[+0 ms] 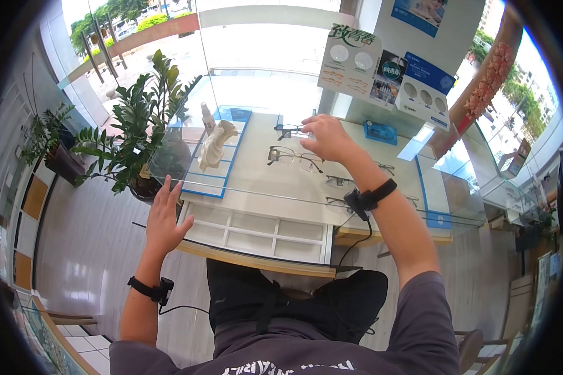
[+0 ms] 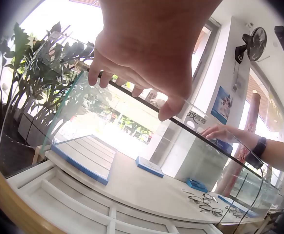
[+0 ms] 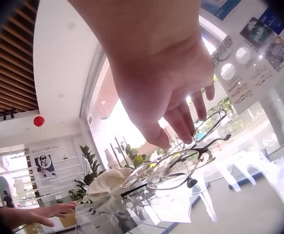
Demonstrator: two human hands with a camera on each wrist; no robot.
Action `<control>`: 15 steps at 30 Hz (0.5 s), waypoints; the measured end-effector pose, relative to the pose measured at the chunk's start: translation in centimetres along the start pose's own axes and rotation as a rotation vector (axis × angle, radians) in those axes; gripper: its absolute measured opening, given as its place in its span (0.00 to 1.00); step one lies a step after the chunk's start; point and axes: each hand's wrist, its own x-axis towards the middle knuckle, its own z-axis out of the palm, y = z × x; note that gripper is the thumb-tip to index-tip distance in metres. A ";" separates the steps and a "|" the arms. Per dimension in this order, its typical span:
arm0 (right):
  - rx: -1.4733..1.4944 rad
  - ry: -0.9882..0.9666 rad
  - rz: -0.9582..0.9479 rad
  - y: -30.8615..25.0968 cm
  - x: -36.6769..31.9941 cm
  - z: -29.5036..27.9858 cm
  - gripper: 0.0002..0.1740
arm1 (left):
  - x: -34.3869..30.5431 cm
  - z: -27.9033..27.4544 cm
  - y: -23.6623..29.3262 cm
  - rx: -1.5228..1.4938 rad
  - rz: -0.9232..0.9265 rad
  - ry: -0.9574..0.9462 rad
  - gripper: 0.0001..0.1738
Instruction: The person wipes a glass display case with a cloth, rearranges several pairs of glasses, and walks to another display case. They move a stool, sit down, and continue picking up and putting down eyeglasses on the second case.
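Observation:
My right hand reaches over the glass countertop, its thumb and fingertips right at the far pair of eyeglasses. Whether they pinch that pair I cannot tell. Just nearer to me lies a thin-rimmed pair of glasses, its lenses below my fingers in the right wrist view. My left hand, fingers spread and straight, is by the counter's left front corner; in the left wrist view its fingertips overlap the edge of the glass. More eyeglasses lie near my right forearm, partly covered by it.
Below the glass, a white compartment drawer sticks out toward my lap. A beige cloth-like ornament and a small bottle stand on the left, beside a potted plant. Posters and a blue box are at the back.

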 end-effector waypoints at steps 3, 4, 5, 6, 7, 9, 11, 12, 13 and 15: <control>0.011 0.038 -0.011 -0.2 -0.6 -0.3 0.20 | 0.0 0.0 0.0 -0.005 -0.009 -0.005 0.50; 0.020 0.056 -0.019 -0.7 -1.0 -1.0 0.20 | 0.0 0.1 0.0 -0.014 -0.016 -0.011 0.50; 0.023 0.042 -0.007 -1.0 -1.6 -1.6 0.20 | 0.0 0.0 0.1 -0.023 -0.014 -0.027 0.50; 0.021 0.091 -0.055 -1.5 -2.3 -2.5 0.19 | 0.1 -0.2 0.2 -0.017 -0.010 -0.019 0.50; 0.019 0.138 -0.100 -1.9 -3.2 -3.3 0.18 | 0.0 -0.2 0.3 -0.013 -0.005 -0.013 0.50; 0.033 0.139 -0.103 -3.0 -5.7 -5.4 0.17 | -0.1 0.0 0.0 -0.020 0.002 -0.019 0.50; 0.028 0.200 -0.147 -3.2 -8.5 -6.5 0.13 | 0.0 0.1 0.1 -0.012 -0.002 -0.002 0.49; 0.030 0.181 -0.135 -3.2 -10.0 -7.1 0.13 | 0.0 0.1 0.1 -0.026 -0.001 -0.020 0.49; 0.049 0.180 -0.101 -3.4 -11.6 -7.8 0.12 | 0.1 0.2 0.0 -0.016 -0.001 -0.013 0.48; 0.081 0.256 -0.068 -3.6 -14.4 -8.2 0.08 | 0.1 0.2 0.0 -0.013 -0.010 -0.007 0.48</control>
